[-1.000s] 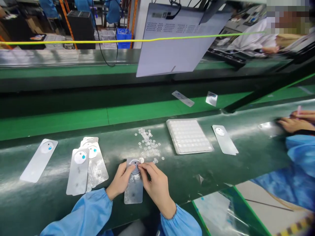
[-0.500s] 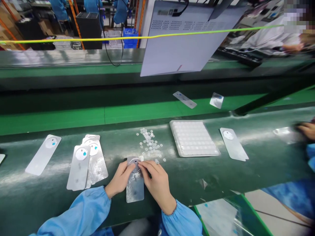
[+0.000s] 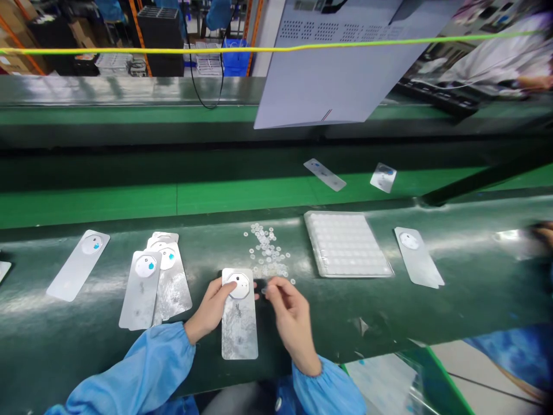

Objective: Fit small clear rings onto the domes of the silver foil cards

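A silver metal strip with a white round disc at its top lies on the dark green bench in front of me. My left hand rests on its left edge, thumb pressing beside the disc. My right hand hovers just right of the strip, fingertips pinched together near a scatter of small clear washers; whether a washer sits between the fingers is too small to see. Both sleeves are light blue.
A fanned stack of similar strips and a single strip lie to the left. A clear tray and another strip lie right. Two strips ride the green belt behind. A co-worker's hand shows at far right.
My right hand has lifted off the disc and drawn back to the right toward the washers. The disc on the strip now shows uncovered. The view has shifted slightly.
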### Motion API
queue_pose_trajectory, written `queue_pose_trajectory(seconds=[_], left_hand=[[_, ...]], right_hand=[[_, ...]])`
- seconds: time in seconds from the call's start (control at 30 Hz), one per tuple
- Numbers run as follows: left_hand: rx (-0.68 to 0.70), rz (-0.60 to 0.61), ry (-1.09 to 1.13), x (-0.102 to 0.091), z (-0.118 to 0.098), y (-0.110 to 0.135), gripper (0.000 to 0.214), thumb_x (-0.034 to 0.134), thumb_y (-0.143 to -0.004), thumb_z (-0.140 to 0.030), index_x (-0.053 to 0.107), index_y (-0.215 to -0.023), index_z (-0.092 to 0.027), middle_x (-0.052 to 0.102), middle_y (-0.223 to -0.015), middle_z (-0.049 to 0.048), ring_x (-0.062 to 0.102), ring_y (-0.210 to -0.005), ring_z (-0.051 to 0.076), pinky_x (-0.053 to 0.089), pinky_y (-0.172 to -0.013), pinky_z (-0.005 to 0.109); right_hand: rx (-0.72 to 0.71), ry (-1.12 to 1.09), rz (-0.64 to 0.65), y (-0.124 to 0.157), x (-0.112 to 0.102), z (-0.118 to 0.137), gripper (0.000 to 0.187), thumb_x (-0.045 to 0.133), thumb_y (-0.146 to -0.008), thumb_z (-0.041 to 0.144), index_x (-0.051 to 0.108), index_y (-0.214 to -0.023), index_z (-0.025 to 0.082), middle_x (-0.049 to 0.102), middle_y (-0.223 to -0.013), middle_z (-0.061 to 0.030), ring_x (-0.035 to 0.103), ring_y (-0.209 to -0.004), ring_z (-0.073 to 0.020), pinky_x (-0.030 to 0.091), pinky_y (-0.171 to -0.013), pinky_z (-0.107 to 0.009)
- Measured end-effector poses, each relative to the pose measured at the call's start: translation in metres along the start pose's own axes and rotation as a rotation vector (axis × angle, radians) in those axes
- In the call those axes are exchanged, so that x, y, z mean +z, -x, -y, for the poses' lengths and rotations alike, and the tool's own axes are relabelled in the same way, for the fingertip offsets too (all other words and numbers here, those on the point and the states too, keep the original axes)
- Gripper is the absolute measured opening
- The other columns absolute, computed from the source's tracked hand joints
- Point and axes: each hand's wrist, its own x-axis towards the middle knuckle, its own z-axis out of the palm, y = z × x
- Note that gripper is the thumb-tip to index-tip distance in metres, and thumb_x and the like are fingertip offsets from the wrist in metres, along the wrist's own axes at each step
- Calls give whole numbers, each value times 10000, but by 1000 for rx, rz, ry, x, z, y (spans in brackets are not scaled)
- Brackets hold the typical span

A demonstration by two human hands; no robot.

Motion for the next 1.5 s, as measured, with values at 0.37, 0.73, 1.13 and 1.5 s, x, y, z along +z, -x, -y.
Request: queue_pose_trajectory(seconds=[0.37, 0.73, 1.13, 1.5], left_hand=[[-115, 22, 162, 4, -8, 0, 461, 786, -736, -423, 726, -1076, -118, 783, -1083, 151, 754, -966, 371, 596, -700, 360], [-52, 44, 141, -1, -6, 1, 465, 788, -769, -418, 735, -1124, -123, 767, -1156, 140, 727, -1066, 373, 603, -836, 406], [-29, 90, 130, -1, -6, 2, 436, 756, -805, -413, 733, -1126, -119, 762, -1167, 142, 725, -1072, 363, 599, -844, 396], [-39, 61, 161, -3, -2, 1, 464, 766, -798, -407, 722, -1157, -117, 764, -1155, 148, 738, -1040, 350, 600, -794, 369]], right_hand=[[229, 802, -749, 76, -240, -50, 192, 700, -670, 476, 701, -660, 284, 700, -801, -186, 672, -744, -394, 464, -622, -540], [-364, 731, -158, -22, -59, -39, 365, 556, -999, 435, 789, -868, 186, 740, -849, -85, 686, -690, -203, 563, -660, -327], [-441, 820, -80, 5, -67, -45, 344, 456, -1046, 315, 716, -1237, 197, 717, -1032, -110, 709, -839, -214, 585, -746, -312], [-734, 783, 408, 82, -90, -44, 363, 615, -994, 431, 683, -1251, 184, 719, -1018, -123, 653, -854, -234, 507, -732, -372]])
